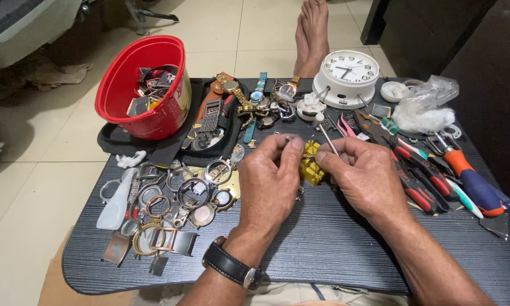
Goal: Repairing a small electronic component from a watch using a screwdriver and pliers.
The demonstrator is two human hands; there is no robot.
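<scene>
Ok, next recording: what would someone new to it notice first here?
Probably the two hands at the table's centre: the left hand and right hand meet over a small yellow tool, the right pinching a thin metal pin. Next, the red bucket of parts at back left, and the white clock at the back. Loose watch cases lie left of the hands, red-handled pliers to the right.
</scene>
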